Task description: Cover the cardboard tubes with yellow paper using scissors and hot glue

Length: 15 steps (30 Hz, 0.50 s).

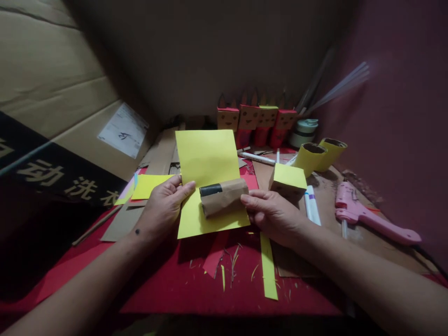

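Between my two hands is a sheet of yellow paper (206,154), raised above the table and tilted toward me. My left hand (166,200) pinches its left edge, thumb in front. Against the lower part of the sheet lies a brown cardboard tube (226,198) with a black patch at its left end. My right hand (271,214) is closed on the tube's right end, near the sheet's right edge. Some of the right fingers are hidden behind the paper. Just beyond that hand stands a small cardboard box with a yellow top (290,175).
Several cardboard-headed figures (248,116) stand at the back beside a pale lidded jar (304,132). Two yellow-wrapped tubes (310,157), markers (312,205) and a pink glue gun (374,217) are on the right. A large carton (70,93) rises at the left. Paper scraps litter the red tabletop (157,289).
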Available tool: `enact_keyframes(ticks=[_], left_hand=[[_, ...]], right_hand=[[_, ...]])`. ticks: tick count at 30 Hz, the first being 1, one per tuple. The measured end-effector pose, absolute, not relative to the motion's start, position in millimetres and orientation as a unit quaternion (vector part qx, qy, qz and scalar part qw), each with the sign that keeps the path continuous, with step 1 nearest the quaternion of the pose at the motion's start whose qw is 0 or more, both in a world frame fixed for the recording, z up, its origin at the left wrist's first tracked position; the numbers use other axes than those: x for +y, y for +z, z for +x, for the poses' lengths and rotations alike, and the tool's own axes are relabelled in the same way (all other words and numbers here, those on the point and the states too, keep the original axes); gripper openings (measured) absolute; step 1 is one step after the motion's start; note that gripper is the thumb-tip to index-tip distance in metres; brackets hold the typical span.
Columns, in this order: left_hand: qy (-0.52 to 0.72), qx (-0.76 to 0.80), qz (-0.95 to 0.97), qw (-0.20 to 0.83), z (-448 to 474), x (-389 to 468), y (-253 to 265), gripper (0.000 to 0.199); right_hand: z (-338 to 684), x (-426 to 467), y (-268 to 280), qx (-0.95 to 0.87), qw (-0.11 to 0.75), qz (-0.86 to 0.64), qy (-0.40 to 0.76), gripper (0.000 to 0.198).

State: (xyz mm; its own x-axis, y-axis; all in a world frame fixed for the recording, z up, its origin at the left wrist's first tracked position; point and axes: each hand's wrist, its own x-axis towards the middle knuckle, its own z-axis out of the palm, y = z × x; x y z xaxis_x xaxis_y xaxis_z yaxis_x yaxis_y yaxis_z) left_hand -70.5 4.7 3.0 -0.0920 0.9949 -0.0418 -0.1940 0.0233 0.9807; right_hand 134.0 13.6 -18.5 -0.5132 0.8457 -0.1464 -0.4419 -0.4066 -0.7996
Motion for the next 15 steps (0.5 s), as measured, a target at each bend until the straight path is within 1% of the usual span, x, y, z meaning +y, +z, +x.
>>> enact_keyframes(ticks=[4,7,9,11,13,15], left_hand=[[0.548,0.496,0.416,0.53,-69.2,3.0,1.8,0.032],[0.541,0.5,0.413,0.536,-69.9,2.1,0.2,0.029],[0.532,0.521,0.419,0.519,-72.8,2.2,-0.5,0.027],[0.522,0.572,0.442,0.453,-77.4,1.2,0.7,0.028],[0.527,0.616,0.482,0.332,-82.2,-2.6,4.3,0.032],[0.545,0.62,0.53,0.194,-85.4,-9.2,9.6,0.027]], right_hand=[[135.0,15.4,-19.6,-0.352,0.425,-0.3,0.778,0.023],[135.1,16.8,-20.3,-0.351,0.44,-0.302,0.77,0.022],[134.6,17.0,-20.4,-0.358,0.443,-0.309,0.762,0.02],[134.1,17.1,-20.4,-0.366,0.443,-0.317,0.754,0.018],[133.8,17.5,-20.9,-0.369,0.439,-0.324,0.752,0.016],[133.6,18.4,-22.0,-0.367,0.438,-0.326,0.753,0.014]])
